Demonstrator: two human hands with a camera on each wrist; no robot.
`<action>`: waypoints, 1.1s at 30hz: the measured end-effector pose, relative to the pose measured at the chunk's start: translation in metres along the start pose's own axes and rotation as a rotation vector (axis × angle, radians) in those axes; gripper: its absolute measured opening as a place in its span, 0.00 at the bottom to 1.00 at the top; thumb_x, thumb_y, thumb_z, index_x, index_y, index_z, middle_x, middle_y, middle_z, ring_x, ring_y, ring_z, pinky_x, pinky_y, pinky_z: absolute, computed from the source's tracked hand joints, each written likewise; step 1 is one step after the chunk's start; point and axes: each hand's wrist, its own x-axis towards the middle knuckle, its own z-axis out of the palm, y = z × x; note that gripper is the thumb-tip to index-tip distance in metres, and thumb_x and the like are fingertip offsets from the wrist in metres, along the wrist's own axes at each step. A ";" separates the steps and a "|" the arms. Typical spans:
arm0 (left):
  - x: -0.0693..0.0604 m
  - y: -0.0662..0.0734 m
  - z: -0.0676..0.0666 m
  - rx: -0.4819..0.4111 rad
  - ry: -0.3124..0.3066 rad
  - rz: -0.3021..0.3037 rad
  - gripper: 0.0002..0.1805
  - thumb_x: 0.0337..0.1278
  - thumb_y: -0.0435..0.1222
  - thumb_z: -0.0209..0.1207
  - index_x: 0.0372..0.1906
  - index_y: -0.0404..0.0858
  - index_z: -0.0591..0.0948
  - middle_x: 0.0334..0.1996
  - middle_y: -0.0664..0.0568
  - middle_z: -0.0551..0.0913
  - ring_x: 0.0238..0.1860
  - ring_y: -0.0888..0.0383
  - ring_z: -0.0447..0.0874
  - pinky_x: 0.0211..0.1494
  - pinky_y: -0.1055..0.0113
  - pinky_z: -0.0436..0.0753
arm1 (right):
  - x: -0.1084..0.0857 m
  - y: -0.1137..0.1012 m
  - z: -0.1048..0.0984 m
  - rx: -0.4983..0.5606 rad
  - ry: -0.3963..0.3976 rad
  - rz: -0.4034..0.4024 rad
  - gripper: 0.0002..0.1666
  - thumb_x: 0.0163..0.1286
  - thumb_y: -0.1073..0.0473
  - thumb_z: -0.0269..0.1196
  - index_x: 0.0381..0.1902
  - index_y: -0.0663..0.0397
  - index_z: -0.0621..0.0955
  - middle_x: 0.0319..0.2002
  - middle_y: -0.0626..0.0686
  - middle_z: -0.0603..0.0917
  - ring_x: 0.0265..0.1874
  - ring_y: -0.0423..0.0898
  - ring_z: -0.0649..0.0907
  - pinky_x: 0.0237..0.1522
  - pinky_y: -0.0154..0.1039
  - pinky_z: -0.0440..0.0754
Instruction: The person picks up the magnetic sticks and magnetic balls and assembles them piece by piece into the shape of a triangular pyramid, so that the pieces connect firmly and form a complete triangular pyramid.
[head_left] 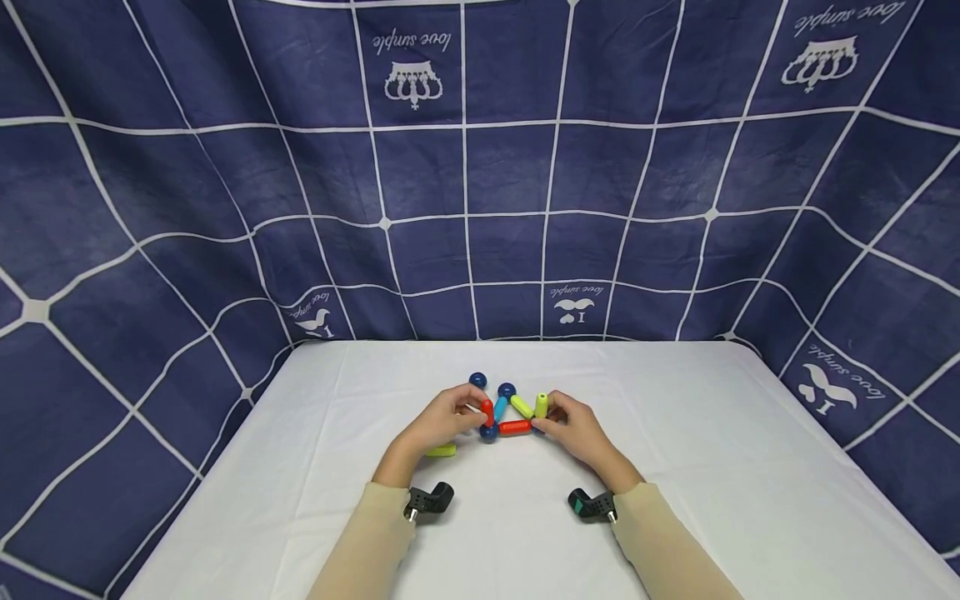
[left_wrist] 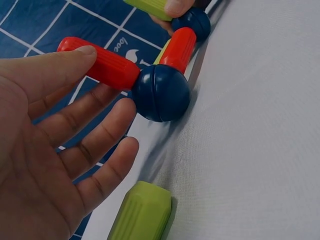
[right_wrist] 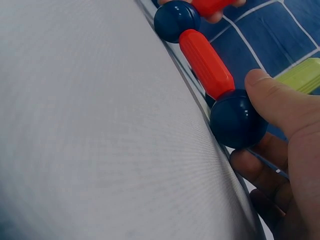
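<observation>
In the head view my left hand (head_left: pixel 438 421) pinches an upright red rod (head_left: pixel 488 412) between thumb and fingers. Its lower end sits on a blue ball (left_wrist: pixel 161 94); the other left fingers spread loosely beside that ball. A lying red rod (head_left: pixel 514 427) joins it to a second blue ball (right_wrist: pixel 237 120). My right hand (head_left: pixel 579 432) grips this second ball, thumb on one side and fingers on the other. From it rises a yellow-green rod (head_left: pixel 542 405). A light-blue rod (head_left: pixel 501 407) and another yellow-green rod (head_left: pixel 522 407) run back to a third ball (head_left: pixel 507 390), making a triangle.
A separate blue ball (head_left: pixel 477 380) lies behind my left hand. One loose yellow-green rod (head_left: pixel 442 451) rests on the white-covered table (head_left: pixel 675 467), close to my left wrist. A navy curtain with white lines (head_left: pixel 510 175) hangs behind the table.
</observation>
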 end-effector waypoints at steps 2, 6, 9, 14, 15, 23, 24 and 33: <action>0.000 0.000 0.000 0.005 0.001 0.002 0.12 0.62 0.34 0.64 0.49 0.40 0.81 0.46 0.46 0.85 0.39 0.57 0.80 0.40 0.64 0.80 | 0.000 0.000 0.000 0.006 -0.002 0.003 0.12 0.60 0.56 0.74 0.35 0.47 0.79 0.36 0.47 0.84 0.36 0.41 0.80 0.42 0.36 0.78; -0.001 -0.002 -0.002 0.011 -0.005 -0.008 0.11 0.62 0.35 0.64 0.49 0.40 0.81 0.47 0.46 0.85 0.40 0.58 0.81 0.41 0.64 0.81 | 0.000 0.000 0.001 0.020 -0.009 0.012 0.12 0.60 0.56 0.74 0.35 0.47 0.79 0.37 0.47 0.85 0.36 0.41 0.80 0.42 0.36 0.78; -0.002 -0.005 -0.006 0.022 -0.016 -0.026 0.12 0.63 0.36 0.64 0.49 0.42 0.82 0.47 0.48 0.86 0.41 0.58 0.82 0.42 0.65 0.82 | 0.000 0.000 0.001 0.023 -0.011 0.009 0.12 0.60 0.55 0.74 0.35 0.46 0.79 0.37 0.47 0.85 0.36 0.41 0.80 0.42 0.36 0.79; -0.005 -0.011 -0.013 0.032 -0.047 -0.036 0.14 0.62 0.36 0.65 0.51 0.41 0.81 0.45 0.48 0.86 0.40 0.57 0.83 0.43 0.65 0.82 | 0.000 0.001 0.001 0.015 -0.007 -0.005 0.12 0.61 0.56 0.73 0.35 0.47 0.79 0.37 0.47 0.85 0.36 0.40 0.80 0.42 0.35 0.79; -0.005 -0.012 -0.015 0.037 -0.059 -0.040 0.15 0.61 0.36 0.66 0.52 0.40 0.81 0.45 0.48 0.86 0.40 0.57 0.83 0.44 0.65 0.82 | 0.000 0.001 0.001 0.016 -0.005 -0.007 0.12 0.61 0.56 0.73 0.35 0.47 0.79 0.37 0.47 0.85 0.36 0.40 0.81 0.42 0.35 0.79; -0.014 -0.015 -0.032 0.149 -0.188 -0.062 0.21 0.56 0.34 0.69 0.55 0.37 0.80 0.45 0.47 0.86 0.40 0.59 0.80 0.47 0.68 0.78 | 0.000 0.000 -0.001 0.024 -0.011 -0.004 0.12 0.60 0.57 0.74 0.35 0.47 0.79 0.36 0.48 0.85 0.35 0.41 0.81 0.42 0.35 0.79; -0.015 -0.015 -0.034 0.158 -0.204 -0.065 0.21 0.55 0.34 0.69 0.54 0.37 0.80 0.45 0.46 0.86 0.39 0.59 0.79 0.46 0.68 0.78 | 0.000 0.000 -0.001 0.024 -0.011 -0.002 0.12 0.60 0.57 0.74 0.35 0.47 0.79 0.36 0.48 0.85 0.35 0.41 0.81 0.42 0.35 0.79; -0.021 -0.015 -0.043 0.207 -0.263 -0.131 0.15 0.49 0.27 0.70 0.45 0.37 0.85 0.37 0.51 0.85 0.37 0.61 0.77 0.40 0.71 0.77 | -0.001 0.000 -0.001 0.021 -0.013 0.017 0.12 0.61 0.57 0.73 0.36 0.47 0.79 0.36 0.48 0.85 0.35 0.41 0.80 0.42 0.36 0.78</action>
